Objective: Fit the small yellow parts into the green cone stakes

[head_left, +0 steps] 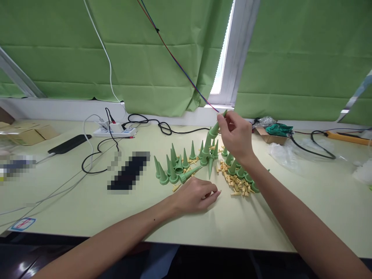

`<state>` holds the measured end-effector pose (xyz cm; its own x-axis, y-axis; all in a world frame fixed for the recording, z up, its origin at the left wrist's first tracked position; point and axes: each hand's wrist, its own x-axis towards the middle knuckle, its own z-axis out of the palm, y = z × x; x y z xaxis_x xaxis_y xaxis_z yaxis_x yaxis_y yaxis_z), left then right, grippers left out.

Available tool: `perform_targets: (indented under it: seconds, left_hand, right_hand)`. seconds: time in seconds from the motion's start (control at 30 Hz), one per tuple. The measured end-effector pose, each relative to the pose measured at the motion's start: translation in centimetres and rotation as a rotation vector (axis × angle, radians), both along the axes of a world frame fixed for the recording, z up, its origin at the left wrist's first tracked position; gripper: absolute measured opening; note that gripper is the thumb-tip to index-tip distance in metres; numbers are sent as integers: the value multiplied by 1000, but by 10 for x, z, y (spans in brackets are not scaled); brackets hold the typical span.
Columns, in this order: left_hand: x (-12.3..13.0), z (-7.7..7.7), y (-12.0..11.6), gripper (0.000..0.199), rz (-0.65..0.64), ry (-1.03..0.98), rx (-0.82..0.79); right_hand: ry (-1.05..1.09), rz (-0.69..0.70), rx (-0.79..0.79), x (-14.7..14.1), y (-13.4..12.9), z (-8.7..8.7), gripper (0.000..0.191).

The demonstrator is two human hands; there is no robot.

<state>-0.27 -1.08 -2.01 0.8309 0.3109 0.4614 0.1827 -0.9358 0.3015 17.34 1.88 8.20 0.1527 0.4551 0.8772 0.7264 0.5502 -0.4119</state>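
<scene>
From my remote view, my right hand point(238, 133) is right of centre in the frame, thumb and fingers pinched together on the narrow end of a held green cone point(215, 130). That cone slants down to the left, its wide end meeting a second green cone point(206, 146) beneath; I can't tell whether they are joined. My left hand point(196, 195) rests on the tabletop point(221, 224) in the lower middle, its fingers curled inward; I can't make out whether they grip anything. Just beyond it lies a tipped cone point(190, 174), with upright cones point(163, 177) to its left. Small yellow pieces point(241, 186) are heaped right of centre, below my right wrist, among more cones.
</scene>
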Motion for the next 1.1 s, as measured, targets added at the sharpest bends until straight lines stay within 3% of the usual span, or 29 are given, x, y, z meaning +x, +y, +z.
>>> perform_targets:
  seconds: [0.33,0.7,1.1]
  left_hand:
    - [1,-6,3,35,4,-15,-50]
    - [2,-4,2,35,8,18,-30]
    - [1,-5,1,34,-3,46,-37]
  right_hand:
    - [-38,-25,-45,0,24,12,38]
    - [-174,-14,-214,-1,33,-1,34]
    - [-166,-28,-217,-2,26,-4,30]
